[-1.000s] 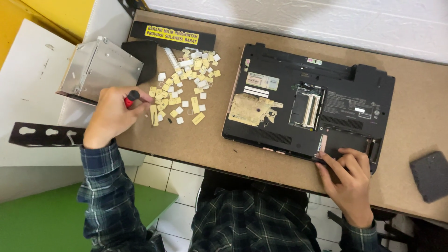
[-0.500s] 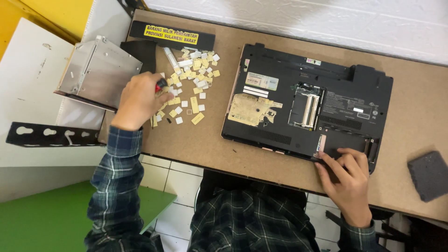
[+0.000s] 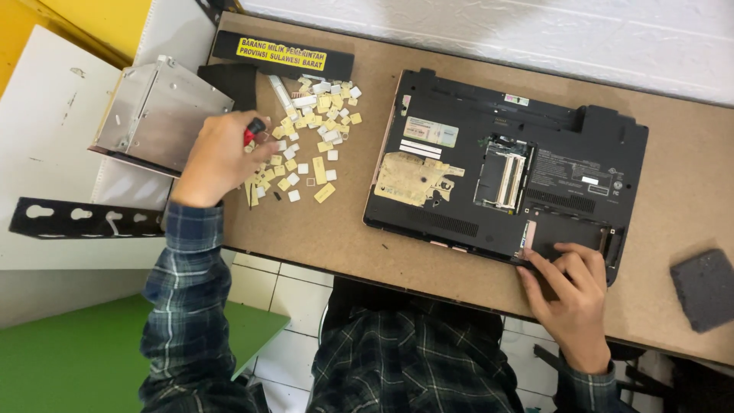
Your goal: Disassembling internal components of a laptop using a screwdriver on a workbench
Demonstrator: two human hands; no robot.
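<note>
At the near edge of the table (image 3: pixel 428 264), the right hand (image 3: pixel 569 302) rests flat on the front corner of an upturned black laptop (image 3: pixel 505 176), fingers spread and pressing beside an open bay; it grips nothing. The left hand (image 3: pixel 218 157), farther left, is closed around a red-handled screwdriver (image 3: pixel 251 131), of which only the handle end shows above the knuckles; the tip is hidden.

The laptop lies bottom-up, flat and roughly square to the table's front edge, its near corner close to the drop. It probably handles as a stiff, moderately heavy slab with smooth plastic faces; the exposed memory slot (image 3: pixel 505 172) and torn label patch (image 3: pixel 413 177) look delicate, so the solid outer edges are the better places to hold. The screwdriver is likely light and rigid, best held at the handle.

Just beside the left hand lies a scatter of small yellow and white key caps (image 3: pixel 313 134), loose and easily swept off. A metal drive caddy (image 3: pixel 157 115) overhangs the table's left end. A grey foam pad (image 3: pixel 705 289) sits well apart at right. Bare board shows between laptop and caps, and along the right.
</note>
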